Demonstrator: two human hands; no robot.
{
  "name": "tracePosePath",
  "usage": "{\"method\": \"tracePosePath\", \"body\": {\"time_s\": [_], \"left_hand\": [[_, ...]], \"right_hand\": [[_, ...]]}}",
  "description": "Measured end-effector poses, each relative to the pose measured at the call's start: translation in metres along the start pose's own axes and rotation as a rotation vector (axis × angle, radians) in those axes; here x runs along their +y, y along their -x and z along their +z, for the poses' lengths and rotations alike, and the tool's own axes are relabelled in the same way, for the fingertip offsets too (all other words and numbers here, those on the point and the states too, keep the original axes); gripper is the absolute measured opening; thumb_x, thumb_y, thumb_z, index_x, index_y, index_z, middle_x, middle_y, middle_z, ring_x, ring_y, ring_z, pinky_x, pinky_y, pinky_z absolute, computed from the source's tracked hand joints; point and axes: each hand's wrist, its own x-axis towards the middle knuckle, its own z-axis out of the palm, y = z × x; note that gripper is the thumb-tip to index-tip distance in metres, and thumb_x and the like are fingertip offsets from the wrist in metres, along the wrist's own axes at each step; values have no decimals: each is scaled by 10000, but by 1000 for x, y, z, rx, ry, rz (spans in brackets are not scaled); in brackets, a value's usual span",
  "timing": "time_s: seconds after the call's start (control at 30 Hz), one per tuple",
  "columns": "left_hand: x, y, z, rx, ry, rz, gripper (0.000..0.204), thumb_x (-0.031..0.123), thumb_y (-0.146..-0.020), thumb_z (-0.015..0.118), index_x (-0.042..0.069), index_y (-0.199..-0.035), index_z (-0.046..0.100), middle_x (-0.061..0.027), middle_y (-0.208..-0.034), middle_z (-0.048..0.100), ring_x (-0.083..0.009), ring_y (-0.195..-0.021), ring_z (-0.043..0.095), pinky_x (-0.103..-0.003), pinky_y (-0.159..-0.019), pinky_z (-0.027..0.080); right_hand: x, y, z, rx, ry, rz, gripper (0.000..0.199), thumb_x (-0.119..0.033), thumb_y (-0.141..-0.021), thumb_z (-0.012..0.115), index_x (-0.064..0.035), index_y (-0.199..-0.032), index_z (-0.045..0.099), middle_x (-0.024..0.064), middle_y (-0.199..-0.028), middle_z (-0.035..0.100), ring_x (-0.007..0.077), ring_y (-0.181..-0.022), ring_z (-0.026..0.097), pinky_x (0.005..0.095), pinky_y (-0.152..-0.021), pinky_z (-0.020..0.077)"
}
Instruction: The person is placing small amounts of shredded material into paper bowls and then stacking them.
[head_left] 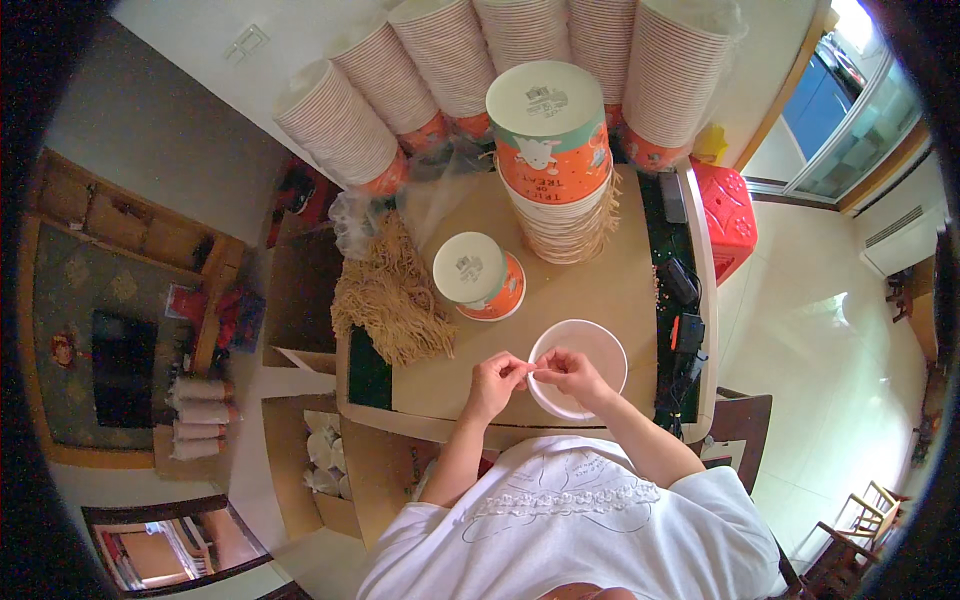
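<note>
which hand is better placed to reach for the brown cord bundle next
Probably the left hand: the brown cord bundle lies ahead and to the left, nearer to it. The right hand is farther off, overlapping the open white cup in this view.

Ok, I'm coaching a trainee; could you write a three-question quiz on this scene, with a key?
1. True or false: the red plastic stool stands right of the table.
2. The left hand and right hand meet at the edge of: (a) the stool, (b) the open paper bucket, (c) the tall bucket stack?
3. Fill in: the tan cord bundle lies to the ____ of the open bucket.
Key: 1. True; 2. (b); 3. left.
</note>
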Motion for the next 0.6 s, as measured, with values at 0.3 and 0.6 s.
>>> {"method": "tracePosePath", "body": {"time_s": [0.3,0.6], "left_hand": [[1,-2,0,16,-17,1,182,118,-813,601,0,-681,559,-29,-593,560,-63,-492,502,-203,-443,406],[12,0,-2,-72,-44,84,76,43,-758,635,21,-831,645,-39,-726,592,-81,-631,550,-207,-564,455]], "right_hand": [[-2,-1,6,75,90,-93,127,-148,-814,608,-25,-843,612,-7,-765,597,66,-714,518,207,-654,421],[8,-5,-6,72,20,8,130,-173,-845,566,-45,-853,582,-30,-719,552,45,-646,487,199,-559,411]]}}
